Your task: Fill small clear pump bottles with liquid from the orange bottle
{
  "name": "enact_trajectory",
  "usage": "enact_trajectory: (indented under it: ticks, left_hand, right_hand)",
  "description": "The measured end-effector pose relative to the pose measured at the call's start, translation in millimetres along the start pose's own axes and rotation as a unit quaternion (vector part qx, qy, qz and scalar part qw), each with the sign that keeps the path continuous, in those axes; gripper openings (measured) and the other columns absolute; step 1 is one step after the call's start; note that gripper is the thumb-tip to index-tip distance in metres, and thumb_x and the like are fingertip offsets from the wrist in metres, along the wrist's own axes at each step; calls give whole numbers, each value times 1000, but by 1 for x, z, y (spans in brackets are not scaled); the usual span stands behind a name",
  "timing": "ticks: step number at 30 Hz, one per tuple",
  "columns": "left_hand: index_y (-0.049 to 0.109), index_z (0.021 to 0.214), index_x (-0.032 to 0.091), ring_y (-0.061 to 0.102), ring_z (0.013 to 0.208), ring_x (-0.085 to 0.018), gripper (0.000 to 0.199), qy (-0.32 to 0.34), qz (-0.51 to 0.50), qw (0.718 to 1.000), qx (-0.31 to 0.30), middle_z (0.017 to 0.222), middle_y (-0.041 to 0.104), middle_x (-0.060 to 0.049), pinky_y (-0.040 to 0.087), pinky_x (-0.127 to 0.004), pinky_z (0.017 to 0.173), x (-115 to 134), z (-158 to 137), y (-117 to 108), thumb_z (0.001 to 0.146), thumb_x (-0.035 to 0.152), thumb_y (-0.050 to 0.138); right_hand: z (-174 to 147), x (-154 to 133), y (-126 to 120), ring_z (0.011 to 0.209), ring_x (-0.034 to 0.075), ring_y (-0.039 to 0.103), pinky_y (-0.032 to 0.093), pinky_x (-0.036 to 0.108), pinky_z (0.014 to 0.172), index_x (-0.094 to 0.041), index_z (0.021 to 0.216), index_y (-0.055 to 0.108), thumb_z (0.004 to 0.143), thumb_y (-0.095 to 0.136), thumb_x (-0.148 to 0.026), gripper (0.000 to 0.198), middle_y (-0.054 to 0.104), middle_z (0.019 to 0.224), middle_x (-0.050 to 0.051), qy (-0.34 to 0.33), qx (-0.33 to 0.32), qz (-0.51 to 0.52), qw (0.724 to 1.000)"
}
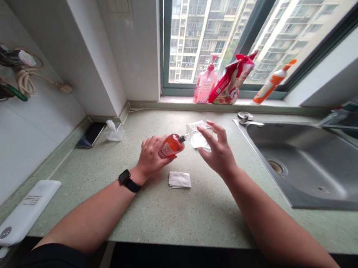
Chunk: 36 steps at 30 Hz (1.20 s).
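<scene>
My left hand (pixel 152 154) is closed around a small bottle of clear orange-red liquid (pixel 171 145). The bottle has a pale label and a black ribbed neck with a clear tip, and it leans over to the right. Just beyond that tip is a clear plastic box (pixel 194 131), partly covered by my fingers. My right hand (pixel 217 147) is at the box's right side, thumb and fingers apart; whether they touch the box I cannot tell. A folded white tissue (pixel 180 180) lies on the counter below the two hands.
Another clear container (pixel 114 132) with something white in it stands by a dark phone (pixel 90 134) at left. A white power bank (pixel 26 211) lies front left. The steel sink (pixel 312 159) is at right. On the windowsill are a pink pump bottle (pixel 205 85), a red bag (pixel 233 78) and an orange-and-white bottle (pixel 271 85).
</scene>
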<state>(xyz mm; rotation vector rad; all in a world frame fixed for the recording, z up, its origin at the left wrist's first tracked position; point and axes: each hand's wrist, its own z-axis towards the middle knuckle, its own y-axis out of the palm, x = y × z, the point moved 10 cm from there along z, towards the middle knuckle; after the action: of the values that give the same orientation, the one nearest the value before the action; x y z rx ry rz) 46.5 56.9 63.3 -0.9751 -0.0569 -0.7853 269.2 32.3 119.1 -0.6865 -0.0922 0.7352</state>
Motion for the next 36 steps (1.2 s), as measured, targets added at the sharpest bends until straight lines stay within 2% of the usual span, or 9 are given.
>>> enact_trajectory:
  ticks: [7,12,22,26,30,36]
  left_hand:
    - [58,154,26,65,113,-32,79,1,-2,1000,2,124,70,-11,45,-48,106,1,0,-1,92,71,76]
    - [58,154,26,65,113,-32,78,3,-1,1000,1,124,70,-11,45,-48,105,1,0,-1,92,70,76]
    - [57,154,27,65,112,-31,78,5,2,1000,6,123,71,-11,45,-48,104,1,0,-1,91,69,78]
    - [57,154,27,65,112,-32,79,2,1,1000,2,124,71,-11,45,-48,106,0,0,0,91,70,77]
    - [58,154,25,65,112,-32,79,4,0,1000,1,123,70,-11,45,-48,106,0,0,0,92,70,76]
    - [57,155,28,64,114,-32,78,-4,-1,1000,-4,125,70,-11,44,-49,107,0,0,0,92,71,75]
  right_hand:
    - [0,-2,0,146,41,54,55,65,118,-43,168,40,90,86,-33,91,42,166,13,-5,-2,4,1000]
    - [0,-2,-1,151,43,50,58,64,114,-43,167,43,91,84,-32,87,41,168,12,5,4,-3,1000]
    - [0,-4,-1,141,41,58,58,66,114,-45,170,35,92,83,-33,92,44,165,13,8,8,-9,1000]
    - [1,-5,-5,144,42,57,56,66,117,-42,173,26,91,84,-33,101,48,163,15,4,21,2,1000]
    - [3,-7,-9,145,42,58,55,66,118,-36,174,25,90,85,-34,104,53,160,17,-6,38,8,999]
    - [0,-1,-7,142,42,62,61,62,113,-34,175,21,89,87,-38,108,55,162,17,11,42,8,999]
